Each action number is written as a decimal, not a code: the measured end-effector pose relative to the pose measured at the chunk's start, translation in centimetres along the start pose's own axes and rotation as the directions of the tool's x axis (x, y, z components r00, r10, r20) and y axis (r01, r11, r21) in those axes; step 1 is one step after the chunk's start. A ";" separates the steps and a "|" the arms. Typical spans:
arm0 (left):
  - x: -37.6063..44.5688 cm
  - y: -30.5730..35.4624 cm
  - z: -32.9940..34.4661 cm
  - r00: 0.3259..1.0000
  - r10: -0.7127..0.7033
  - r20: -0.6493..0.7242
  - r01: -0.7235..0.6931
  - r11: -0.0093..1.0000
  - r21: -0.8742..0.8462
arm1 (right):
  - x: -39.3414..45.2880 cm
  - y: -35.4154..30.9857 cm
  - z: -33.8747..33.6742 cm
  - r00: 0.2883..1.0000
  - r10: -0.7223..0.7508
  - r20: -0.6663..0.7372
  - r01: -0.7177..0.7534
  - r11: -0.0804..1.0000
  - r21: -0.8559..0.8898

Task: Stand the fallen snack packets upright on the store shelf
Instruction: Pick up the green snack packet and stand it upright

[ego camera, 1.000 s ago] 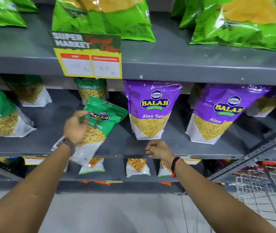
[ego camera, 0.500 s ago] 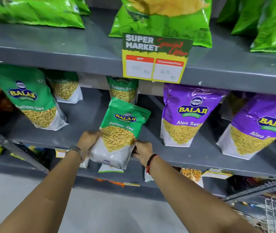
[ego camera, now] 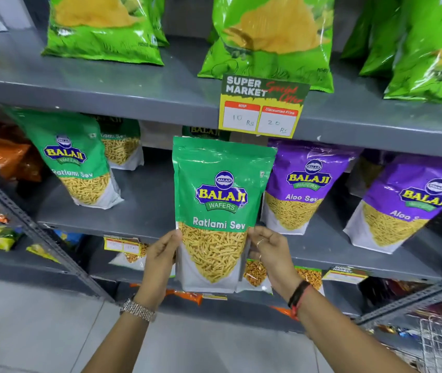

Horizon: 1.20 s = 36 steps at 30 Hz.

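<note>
Grey metal store shelves point(ego camera: 139, 214) fill the view, above a pale tiled floor point(ego camera: 39, 327). On the far left a slotted upright point(ego camera: 34, 227) crosses in front of orange and yellow packs. The top shelf carries large green wafer bags point(ego camera: 101, 25). On the middle shelf, from the left, a green Ratlami Sev pouch point(ego camera: 79, 162) stands leaning, a second green pouch point(ego camera: 121, 149) stands behind it, and two purple Aloo Sev pouches point(ego camera: 303, 189) stand toward the right. A yellow price tag point(ego camera: 260, 109) reading "Super Market" hangs from the upper shelf's edge. A wire basket point(ego camera: 440, 345) shows at the lower right corner.

The left hand point(ego camera: 160, 254), with a metal watch on its wrist, has its fingers closed on the lower left edge of the held Ratlami Sev packet point(ego camera: 219, 208). The right hand point(ego camera: 271, 251), with rings and a red and black wristband, pinches the lower right edge. The packet is upright, facing the camera, in front of the middle shelf's edge, between the green pouch and the purple ones, its base lower than the shelf board.
</note>
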<state>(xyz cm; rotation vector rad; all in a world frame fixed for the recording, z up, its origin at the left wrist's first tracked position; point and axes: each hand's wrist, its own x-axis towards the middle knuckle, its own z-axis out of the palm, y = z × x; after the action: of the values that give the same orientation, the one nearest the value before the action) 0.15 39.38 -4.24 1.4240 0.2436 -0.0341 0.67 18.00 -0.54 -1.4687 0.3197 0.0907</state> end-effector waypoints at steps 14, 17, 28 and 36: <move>-0.5 -0.4 0.1 1.000 -0.007 0.027 0.008 0.999 -0.045 | -0.4 0.1 -0.4 1.000 -0.021 -0.020 0.020 0.998 -0.057; -0.3 -1.5 -0.3 1.000 -0.013 0.017 0.014 0.999 -0.050 | -0.1 0.8 0.1 1.000 -0.007 -0.002 0.006 0.998 -0.059; 9.0 3.2 -0.6 0.986 0.165 -0.011 -0.161 0.974 0.160 | 8.2 -0.8 4.4 0.981 -0.164 -0.104 0.150 0.980 -0.134; 15.2 0.8 0.7 0.996 0.084 0.016 -0.085 0.951 0.298 | 12.6 0.0 5.2 0.956 -0.212 -0.203 0.170 0.964 -0.206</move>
<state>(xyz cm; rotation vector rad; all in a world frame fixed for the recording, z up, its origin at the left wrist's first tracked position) 15.19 40.65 -6.25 1.7349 0.1792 -0.0020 13.52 21.44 -3.54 -1.6930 0.3556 -0.2084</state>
